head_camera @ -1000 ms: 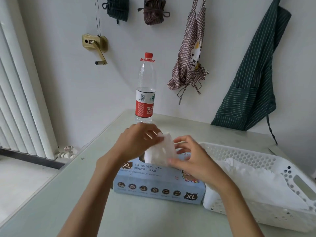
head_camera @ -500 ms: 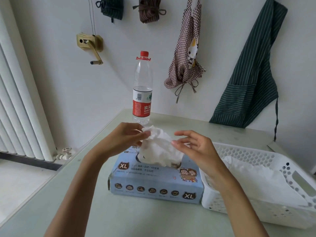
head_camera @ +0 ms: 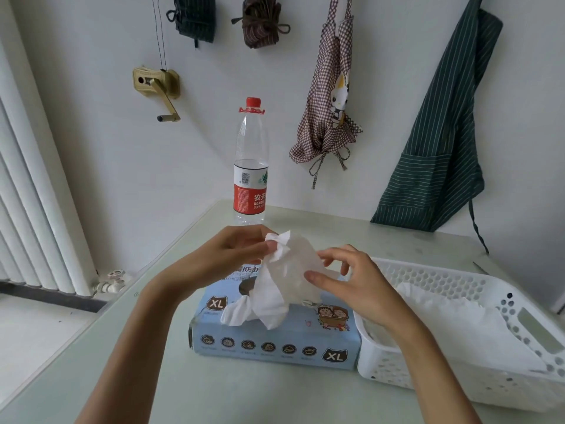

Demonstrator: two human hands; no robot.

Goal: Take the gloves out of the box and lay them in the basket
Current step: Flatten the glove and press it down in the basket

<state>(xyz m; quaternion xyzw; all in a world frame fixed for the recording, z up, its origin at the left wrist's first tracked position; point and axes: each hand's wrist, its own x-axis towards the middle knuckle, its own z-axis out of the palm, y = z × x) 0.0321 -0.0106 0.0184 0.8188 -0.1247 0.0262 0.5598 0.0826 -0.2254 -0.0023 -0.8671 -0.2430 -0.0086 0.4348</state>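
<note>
At the centre of the frame we see a thin, crumpled, translucent white glove half drawn from the blue box on the desk. Our left hand pinches its top; our right hand fingers pinch its side. At lower right, the white basket already holds gloves; this one is not yet in it.

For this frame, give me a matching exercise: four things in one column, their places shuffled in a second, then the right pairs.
Things:
1. water bottle
2. glove
3. white basket
4. green striped apron

Places:
A. hanging on the wall
B. held between both hands above the box
C. standing behind the box
D. on the table right of the box

Pairs: 1-C, 2-B, 3-D, 4-A
</note>
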